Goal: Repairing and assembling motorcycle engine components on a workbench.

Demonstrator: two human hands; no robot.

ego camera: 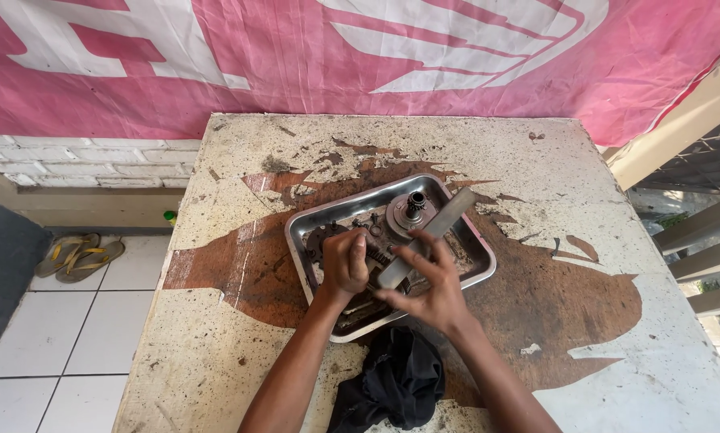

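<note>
Over worn table point(536, 200), left hand point(345, 263) grips gear point(378, 256) in tray point(312, 220); right hand point(432, 289) fingers pinch metal bar point(432, 232)

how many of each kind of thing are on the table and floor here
metal tray: 1
splined gear hub: 1
flat metal bar: 1, in right hand
black rag: 1
sandals: 2
left hand grips a part in the tray
total: 6

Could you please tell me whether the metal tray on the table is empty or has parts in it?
It has parts in it: the tray holds a round hub and other dark metal pieces, beneath both hands.
</note>
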